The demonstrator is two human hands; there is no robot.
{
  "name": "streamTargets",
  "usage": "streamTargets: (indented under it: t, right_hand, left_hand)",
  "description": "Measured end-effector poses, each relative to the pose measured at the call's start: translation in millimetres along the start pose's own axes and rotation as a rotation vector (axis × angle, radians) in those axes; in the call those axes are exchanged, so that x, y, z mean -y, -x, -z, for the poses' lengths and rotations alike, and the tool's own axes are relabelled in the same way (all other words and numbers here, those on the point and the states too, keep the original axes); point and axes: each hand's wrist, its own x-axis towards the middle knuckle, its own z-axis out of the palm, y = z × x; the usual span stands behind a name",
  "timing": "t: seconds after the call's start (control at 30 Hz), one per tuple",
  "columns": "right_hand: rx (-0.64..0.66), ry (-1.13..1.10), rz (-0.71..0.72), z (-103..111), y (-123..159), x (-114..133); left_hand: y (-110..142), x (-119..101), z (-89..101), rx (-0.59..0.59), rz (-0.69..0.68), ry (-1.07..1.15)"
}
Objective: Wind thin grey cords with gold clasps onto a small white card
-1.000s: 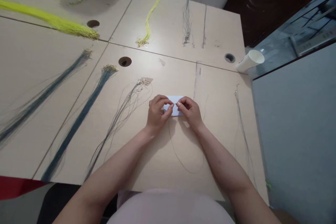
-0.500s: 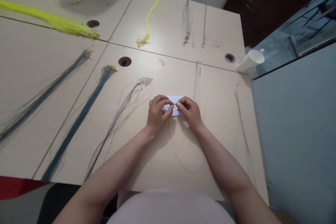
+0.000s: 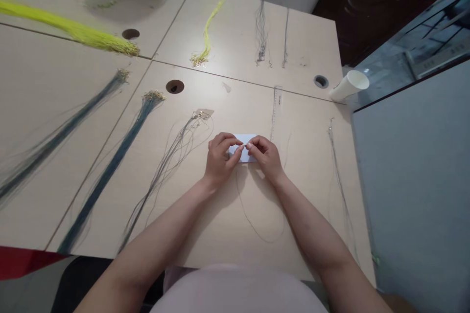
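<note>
Pinching at the centre with the left hand (image 3: 222,156) and right hand (image 3: 268,156), thumb against forefinger on each, fingertips nearly meeting; seemingly gripping one thin line (image 3: 270,242) between them, with detail at the tips too small to make out. Sagging below the hands in a wide loop towards the right forearm, well above the near edge of the table (image 3: 308,127). Directly under the fingertips, a white card (image 3: 246,157), partly covered. Just beyond the right hand, a clear ruler (image 3: 277,110), pointing away. To the left, near the left hand, a loose bunch of grey strings (image 3: 161,171) with shiny hooks at its far end, by a small brown patch (image 3: 207,113). Further left, two thick dark bundles, the nearer (image 3: 117,161) and the farther (image 3: 69,127), both slanting. Off to the right, a few strands (image 3: 340,178) lying lengthwise. Farther out, across the seam, a small yellow bunch (image 3: 206,34), a large yellow bundle (image 3: 77,28) and two grey bunches (image 3: 261,34). Near the right-hand edge, a white cup (image 3: 348,86), tilted.
</note>
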Motion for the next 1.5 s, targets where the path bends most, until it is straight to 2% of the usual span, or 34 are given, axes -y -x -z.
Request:
streamTargets:
  t: [0.7, 1.0, 1.5]
  right_hand:
    - [0.005, 0.047, -0.009, 0.4, 0.1, 4.8]
    - [0.006, 0.026, 0.027, -1.3, -0.6, -2.3]
    - [0.018, 0.058, 0.049, -3.3, -2.1, -3.9]
  left_hand:
    - [-0.9, -0.8, 0.2, 0.03, 0.023, -0.03]
    - [-0.2, -0.7, -0.4, 0.04, -0.003, -0.054]
    - [-1.2, -0.3, 1.6, 0.023, 0.037, 0.039]
